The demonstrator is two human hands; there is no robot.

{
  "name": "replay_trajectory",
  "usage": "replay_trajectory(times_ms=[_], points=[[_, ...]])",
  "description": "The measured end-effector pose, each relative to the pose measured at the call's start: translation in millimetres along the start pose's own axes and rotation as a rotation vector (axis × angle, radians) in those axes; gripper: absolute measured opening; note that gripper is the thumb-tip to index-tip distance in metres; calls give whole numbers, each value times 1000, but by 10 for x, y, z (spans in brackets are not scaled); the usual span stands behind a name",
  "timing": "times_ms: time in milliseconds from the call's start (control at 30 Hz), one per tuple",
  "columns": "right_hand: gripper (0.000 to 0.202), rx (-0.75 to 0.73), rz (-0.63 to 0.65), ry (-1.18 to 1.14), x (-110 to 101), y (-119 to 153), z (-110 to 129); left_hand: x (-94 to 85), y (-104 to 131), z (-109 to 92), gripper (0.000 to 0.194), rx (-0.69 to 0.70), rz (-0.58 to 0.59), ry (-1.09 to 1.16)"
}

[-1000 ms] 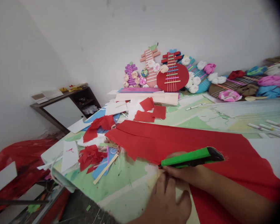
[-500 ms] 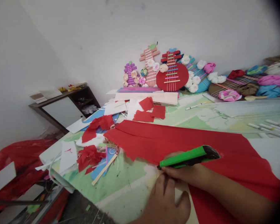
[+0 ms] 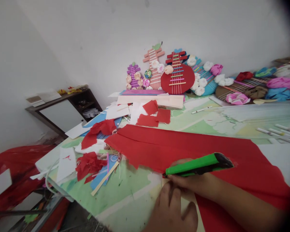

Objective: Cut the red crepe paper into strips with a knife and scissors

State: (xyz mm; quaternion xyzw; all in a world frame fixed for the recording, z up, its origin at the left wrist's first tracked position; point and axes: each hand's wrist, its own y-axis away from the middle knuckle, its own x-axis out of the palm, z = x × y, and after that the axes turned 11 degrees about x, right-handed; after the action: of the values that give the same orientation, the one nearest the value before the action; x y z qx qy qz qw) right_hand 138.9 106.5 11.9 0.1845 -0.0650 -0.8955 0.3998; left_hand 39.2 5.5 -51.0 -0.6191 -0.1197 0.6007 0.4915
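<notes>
In my right hand (image 3: 193, 182) is a green and black utility knife (image 3: 193, 163), the fingers closed around it. The knife's front end points left, at the torn lower edge of a large red paper sheet (image 3: 183, 145). My left hand (image 3: 171, 206) is just below, fingers bent and thumb apart, pressing on a cream-coloured sheet (image 3: 187, 199) that lies beside the red paper. The knife's tip is close to the left fingertips. The blade itself cannot be made out.
Torn red paper scraps (image 3: 90, 164), blue strips and white pieces lie to the left. Decorated paper lutes (image 3: 177, 77) lean against the wall. Several white pens (image 3: 277, 132) lie at right. A low cabinet (image 3: 60, 116) stands beyond the table's left edge.
The view has shifted a little, and things on the left sit slightly farther left. The knife's rear end has moved slightly right; both hands keep nearly the same place.
</notes>
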Motion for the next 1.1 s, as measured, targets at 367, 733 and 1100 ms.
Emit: replay_trajectory(times_ms=[367,733,1100], points=[[18,-26,24,77,-24,-15,-6,-25,-34,-21,10,-56,10,21],[20,-84,32,95,-30,-12,-10,105,157,-85,16,-68,192,-4],[22,-30,-27,187,-20,12,21,161,191,-173,33,-363,27,-13]])
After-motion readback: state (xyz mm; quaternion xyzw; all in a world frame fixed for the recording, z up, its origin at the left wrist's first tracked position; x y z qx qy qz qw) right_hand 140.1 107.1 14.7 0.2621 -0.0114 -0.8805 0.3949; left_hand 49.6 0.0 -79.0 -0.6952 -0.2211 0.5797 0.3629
